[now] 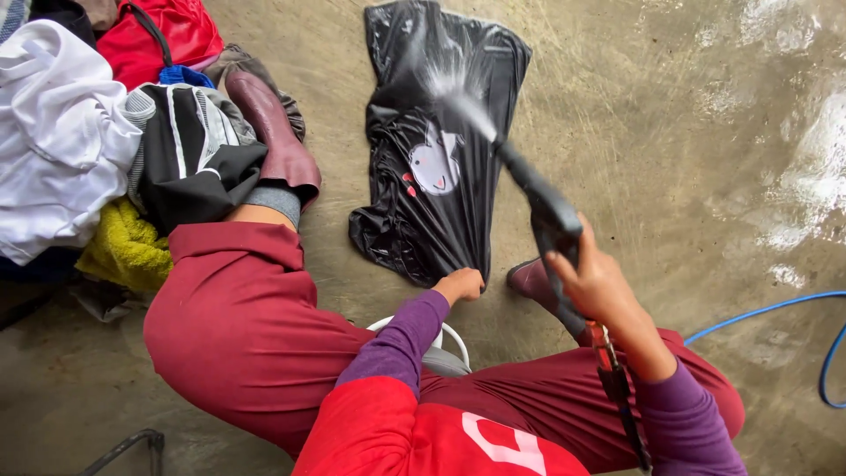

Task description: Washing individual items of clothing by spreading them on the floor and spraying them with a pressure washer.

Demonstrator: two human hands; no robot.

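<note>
Head view: left hand (460, 285) is clenched on the near hem of a wet black garment (438, 150) spread on the concrete floor (687, 176), its long axis running away from the hand. Right hand (597, 284) grasps a black spray gun (542, 198), nozzle aimed up-left at the garment. Far left of the left hand lies a clothes pile (106, 141); a blue hose (793, 326) lies right of the right hand.

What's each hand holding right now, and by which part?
Right hand grips the black spray gun by its handle, nozzle aimed at the wet black garment. Left hand pinches that garment at its bottom hem, against the concrete floor.
</note>
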